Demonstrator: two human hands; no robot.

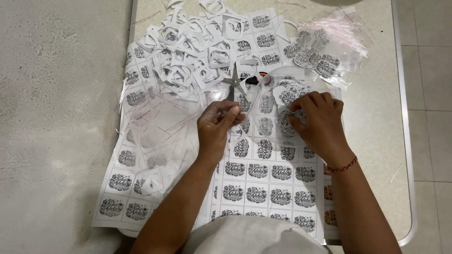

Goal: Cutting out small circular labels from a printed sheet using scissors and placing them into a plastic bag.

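The left hand (217, 122) is pinching a clear plastic sleeve (159, 126) while the right hand (316, 120), at 3 o'clock, is pinching a round cut-out black-and-white sticker (286, 119), apparently bagging; insertion likely needs the sleeve mouth held open.

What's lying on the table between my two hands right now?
In the head view, sheets of printed labels span the gap between the left hand and right hand; the scissors lie just beyond, by the paper scraps.

Heap of white paper offcuts (189, 48) at the table's (376, 114) far edge, scissors (234, 82) beside it, grey floor (46, 107) left.
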